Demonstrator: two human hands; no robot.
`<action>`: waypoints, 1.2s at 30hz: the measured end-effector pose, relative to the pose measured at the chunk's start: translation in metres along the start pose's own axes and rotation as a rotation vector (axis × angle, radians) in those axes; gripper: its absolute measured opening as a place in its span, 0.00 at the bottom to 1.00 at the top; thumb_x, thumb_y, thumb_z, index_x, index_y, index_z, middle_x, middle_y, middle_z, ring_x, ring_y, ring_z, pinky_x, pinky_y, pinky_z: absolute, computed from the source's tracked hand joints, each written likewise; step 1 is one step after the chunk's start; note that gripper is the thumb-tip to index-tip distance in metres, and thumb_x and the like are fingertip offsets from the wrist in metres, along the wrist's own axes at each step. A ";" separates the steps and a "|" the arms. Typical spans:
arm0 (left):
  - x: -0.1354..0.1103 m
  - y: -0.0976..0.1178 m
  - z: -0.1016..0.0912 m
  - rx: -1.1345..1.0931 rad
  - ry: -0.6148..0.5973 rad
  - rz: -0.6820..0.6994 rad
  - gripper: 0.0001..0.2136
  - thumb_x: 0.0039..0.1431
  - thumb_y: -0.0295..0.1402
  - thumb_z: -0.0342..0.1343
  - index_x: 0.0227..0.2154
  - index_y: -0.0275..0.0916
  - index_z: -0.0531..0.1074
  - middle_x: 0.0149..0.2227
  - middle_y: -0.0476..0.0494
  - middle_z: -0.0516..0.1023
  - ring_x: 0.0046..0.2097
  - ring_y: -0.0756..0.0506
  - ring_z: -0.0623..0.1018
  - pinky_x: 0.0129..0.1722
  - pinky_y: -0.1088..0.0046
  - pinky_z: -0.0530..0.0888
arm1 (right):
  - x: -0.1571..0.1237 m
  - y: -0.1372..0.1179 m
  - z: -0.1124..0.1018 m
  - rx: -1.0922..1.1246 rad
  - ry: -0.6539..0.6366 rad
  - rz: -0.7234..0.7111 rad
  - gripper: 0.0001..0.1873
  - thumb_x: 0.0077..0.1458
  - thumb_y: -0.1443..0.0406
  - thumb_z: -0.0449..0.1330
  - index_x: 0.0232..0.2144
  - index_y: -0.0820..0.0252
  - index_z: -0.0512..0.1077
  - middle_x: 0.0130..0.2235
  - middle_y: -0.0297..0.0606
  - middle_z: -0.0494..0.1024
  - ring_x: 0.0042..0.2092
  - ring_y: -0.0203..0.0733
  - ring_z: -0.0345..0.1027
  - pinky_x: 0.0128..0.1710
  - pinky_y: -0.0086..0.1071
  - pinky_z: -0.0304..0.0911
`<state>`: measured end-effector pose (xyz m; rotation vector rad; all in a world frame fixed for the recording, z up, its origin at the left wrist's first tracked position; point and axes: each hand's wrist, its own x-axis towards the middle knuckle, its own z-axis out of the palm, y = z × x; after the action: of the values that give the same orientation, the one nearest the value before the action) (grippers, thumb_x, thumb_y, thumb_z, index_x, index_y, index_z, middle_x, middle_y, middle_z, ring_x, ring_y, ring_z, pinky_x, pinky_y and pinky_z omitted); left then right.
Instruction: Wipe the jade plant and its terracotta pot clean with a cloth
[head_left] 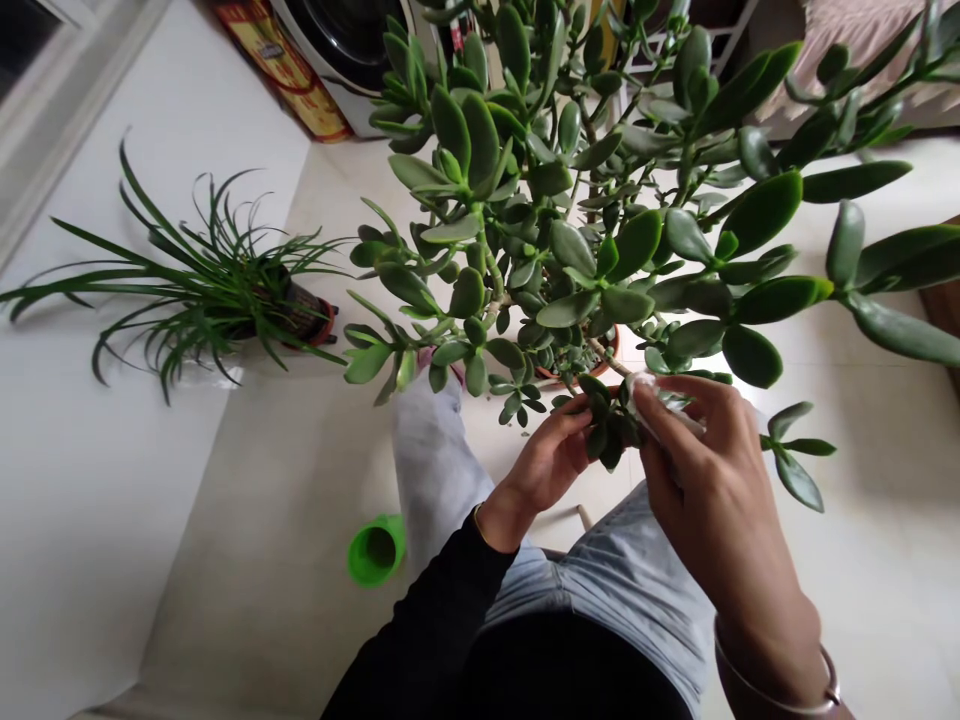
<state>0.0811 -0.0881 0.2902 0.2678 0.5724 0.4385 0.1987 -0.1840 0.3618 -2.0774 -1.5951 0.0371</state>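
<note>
While you're leaning over that jade plant [480,190], what have you got in your hands?

My right hand [709,470] is closed on a white cloth [664,395], or maybe a tissue, pinched in my fingers and pressed to a small leaf cluster [611,425] low on one branch. My left hand [544,465] is curled in on the other side of that cluster. The leaves hide part of it, so I can't tell whether it's really gripping anything.

And where's the plant itself?

Right in front of my knee [427,460], in a terracotta pot [604,358] on the floor, with the branch reaching out towards me. Off to the left, a grassy plant [217,285] sits in its own pot, and a green cup [375,550] lies on its side on the floor beside my leg.

Which step would you call this?

Cloth against the leaves, with the other hand backing them up.

What does the next move call for?

I'd say a steady left hand and a light touch, because that branch looks thin.
</note>
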 end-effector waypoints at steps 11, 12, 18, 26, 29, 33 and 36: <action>0.002 -0.002 -0.004 0.060 -0.025 0.015 0.16 0.56 0.35 0.65 0.47 0.38 0.79 0.39 0.45 0.83 0.38 0.46 0.80 0.42 0.69 0.74 | -0.008 0.003 -0.013 0.023 -0.046 0.006 0.19 0.66 0.71 0.55 0.57 0.61 0.73 0.56 0.53 0.71 0.50 0.54 0.69 0.48 0.50 0.72; 0.001 -0.002 -0.003 0.070 -0.032 0.012 0.15 0.57 0.36 0.65 0.47 0.37 0.79 0.39 0.44 0.83 0.39 0.45 0.81 0.43 0.68 0.74 | -0.008 0.004 -0.015 0.030 -0.025 0.018 0.19 0.67 0.70 0.55 0.58 0.60 0.73 0.56 0.53 0.71 0.50 0.53 0.70 0.49 0.50 0.72; 0.001 -0.001 -0.001 0.101 -0.038 0.018 0.16 0.55 0.37 0.65 0.46 0.39 0.77 0.38 0.44 0.83 0.45 0.41 0.83 0.45 0.66 0.74 | -0.011 0.001 -0.022 0.098 -0.005 0.053 0.17 0.68 0.65 0.58 0.57 0.56 0.73 0.52 0.48 0.74 0.46 0.46 0.74 0.43 0.39 0.73; -0.002 -0.004 -0.005 0.185 -0.069 0.064 0.19 0.55 0.41 0.66 0.47 0.40 0.76 0.43 0.44 0.82 0.41 0.44 0.82 0.44 0.67 0.74 | -0.037 -0.007 -0.043 0.405 -0.022 0.216 0.12 0.66 0.63 0.61 0.50 0.50 0.78 0.48 0.41 0.76 0.46 0.43 0.74 0.39 0.32 0.72; -0.002 -0.008 -0.004 0.197 -0.051 0.090 0.19 0.55 0.41 0.68 0.47 0.41 0.75 0.45 0.44 0.81 0.42 0.44 0.82 0.45 0.66 0.75 | -0.021 -0.010 -0.046 0.277 -0.019 0.133 0.14 0.66 0.64 0.60 0.53 0.51 0.77 0.51 0.43 0.76 0.47 0.44 0.75 0.39 0.33 0.72; -0.002 -0.011 0.000 0.188 -0.045 0.116 0.21 0.55 0.46 0.68 0.47 0.40 0.75 0.44 0.43 0.82 0.43 0.42 0.82 0.45 0.64 0.75 | 0.012 -0.018 -0.040 0.059 -0.172 -0.049 0.17 0.67 0.65 0.56 0.56 0.54 0.75 0.52 0.46 0.74 0.45 0.46 0.75 0.40 0.37 0.73; -0.001 -0.011 0.000 0.188 -0.084 0.124 0.23 0.57 0.49 0.67 0.48 0.40 0.76 0.44 0.42 0.83 0.43 0.42 0.82 0.44 0.65 0.75 | 0.023 -0.023 -0.038 -0.059 -0.197 -0.094 0.18 0.68 0.65 0.54 0.56 0.54 0.75 0.54 0.48 0.73 0.43 0.46 0.74 0.40 0.39 0.72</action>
<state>0.0841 -0.0988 0.2870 0.5012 0.5164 0.4919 0.1974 -0.1733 0.4105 -2.0948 -1.8296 0.1680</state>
